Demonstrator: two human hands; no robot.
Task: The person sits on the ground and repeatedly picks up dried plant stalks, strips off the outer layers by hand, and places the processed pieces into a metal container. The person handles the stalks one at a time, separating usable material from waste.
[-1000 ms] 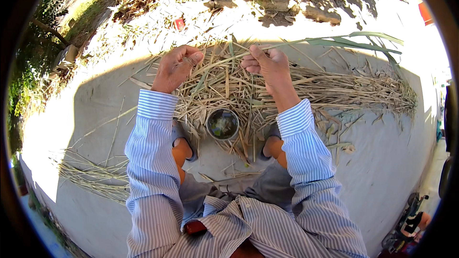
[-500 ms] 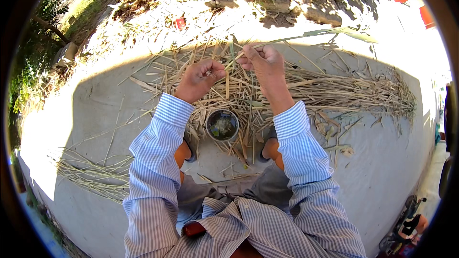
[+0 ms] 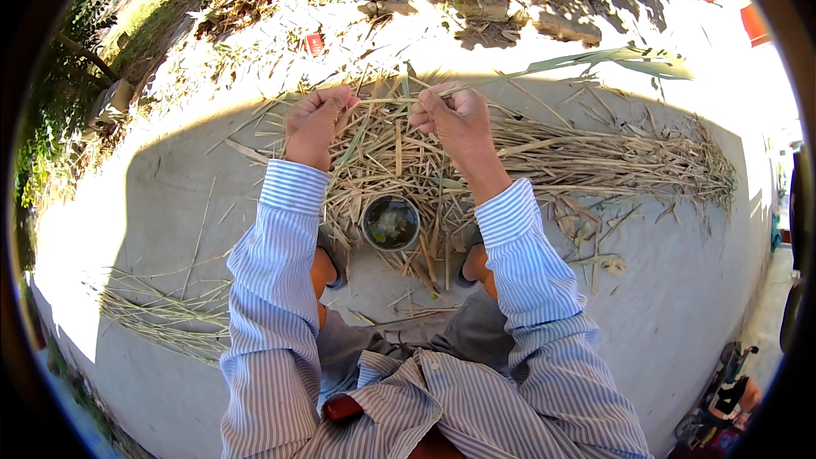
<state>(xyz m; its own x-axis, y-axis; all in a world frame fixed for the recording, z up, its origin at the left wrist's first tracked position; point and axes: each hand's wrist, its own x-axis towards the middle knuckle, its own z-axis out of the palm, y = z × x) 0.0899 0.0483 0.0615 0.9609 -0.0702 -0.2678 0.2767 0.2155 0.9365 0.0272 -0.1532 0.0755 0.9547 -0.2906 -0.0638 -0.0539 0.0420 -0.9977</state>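
One green leafy stalk, pinched in the fingertips of the left hand and right hand above the dry-stalk pile, hands now drawn wider apart, baring a straight length between them.

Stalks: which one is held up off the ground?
The raised stalk running between left hand and right hand, its green leafy end reaching rightward; the others lie below.

A slender pale stalk, green-leaved at right, stretches nearly level between the fingers.
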